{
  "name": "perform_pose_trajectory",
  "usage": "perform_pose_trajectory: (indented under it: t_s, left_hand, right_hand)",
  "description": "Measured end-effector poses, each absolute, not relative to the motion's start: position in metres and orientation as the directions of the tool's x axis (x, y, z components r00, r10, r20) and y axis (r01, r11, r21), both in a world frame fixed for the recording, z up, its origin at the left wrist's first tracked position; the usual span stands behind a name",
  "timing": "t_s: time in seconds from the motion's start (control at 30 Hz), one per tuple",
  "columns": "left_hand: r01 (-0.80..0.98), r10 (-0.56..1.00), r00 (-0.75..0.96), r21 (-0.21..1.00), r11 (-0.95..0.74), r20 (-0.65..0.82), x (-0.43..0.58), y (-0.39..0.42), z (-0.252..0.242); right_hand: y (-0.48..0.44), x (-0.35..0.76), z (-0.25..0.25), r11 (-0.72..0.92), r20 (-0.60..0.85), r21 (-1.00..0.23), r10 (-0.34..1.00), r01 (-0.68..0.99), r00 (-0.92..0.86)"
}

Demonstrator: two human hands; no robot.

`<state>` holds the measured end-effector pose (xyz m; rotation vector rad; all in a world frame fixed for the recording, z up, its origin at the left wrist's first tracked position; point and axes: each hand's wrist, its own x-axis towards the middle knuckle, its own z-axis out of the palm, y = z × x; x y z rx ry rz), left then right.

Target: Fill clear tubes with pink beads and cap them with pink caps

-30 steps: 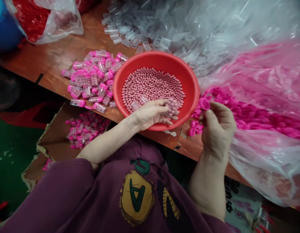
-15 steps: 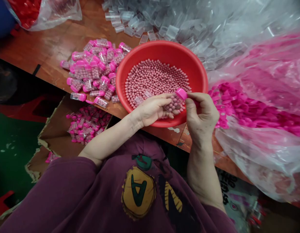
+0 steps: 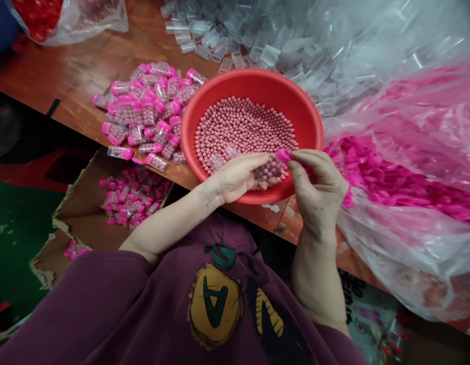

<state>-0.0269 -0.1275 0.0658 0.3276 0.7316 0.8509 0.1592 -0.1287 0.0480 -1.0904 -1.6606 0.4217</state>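
Over the near rim of a red bowl, my left hand is closed around a small clear bottle with pink beads inside. A bright pink cap sits at the bottle's upper end, pinched between the thumb and fingers of my right hand. Whether the cap is fully seated cannot be made out. Many loose pink beads lie in the bowl, and a couple of clear bottles rest among them.
Left of the bowl is a heap of capped, bead-filled bottles. More fill a cardboard box below the table edge. Clear tubes are piled behind the bowl. At right lies a plastic bag with pink caps.
My right hand and the cap have shifted slightly downward, and the cap has tilted. The left hand's fingers are curled further under the bottle. The whole view has shifted a little.
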Motion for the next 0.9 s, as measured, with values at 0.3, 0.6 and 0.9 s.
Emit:
perform_pose_trajectory:
  t_s: [0.3, 0.6, 0.9]
  left_hand:
    - [-0.539, 0.763, 0.437, 0.54, 0.646, -0.476, -0.028, -0.128, 0.066]
    - [-0.557, 0.792, 0.394, 0.565, 0.609, -0.467, -0.027, -0.128, 0.066]
    - [-0.527, 0.752, 0.404, 0.54, 0.656, -0.52, -0.026, -0.128, 0.076]
  right_hand:
    - [-0.124, 0.177, 0.044, 0.538, 0.572, -0.597, 0.805, 0.595, -0.154]
    - [-0.127, 0.169, 0.045, 0.506, 0.569, -0.673, 0.82, 0.539, -0.06]
    - [-0.123, 0.174, 0.042, 0.419, 0.439, -0.826, 0.898, 0.376, -0.036]
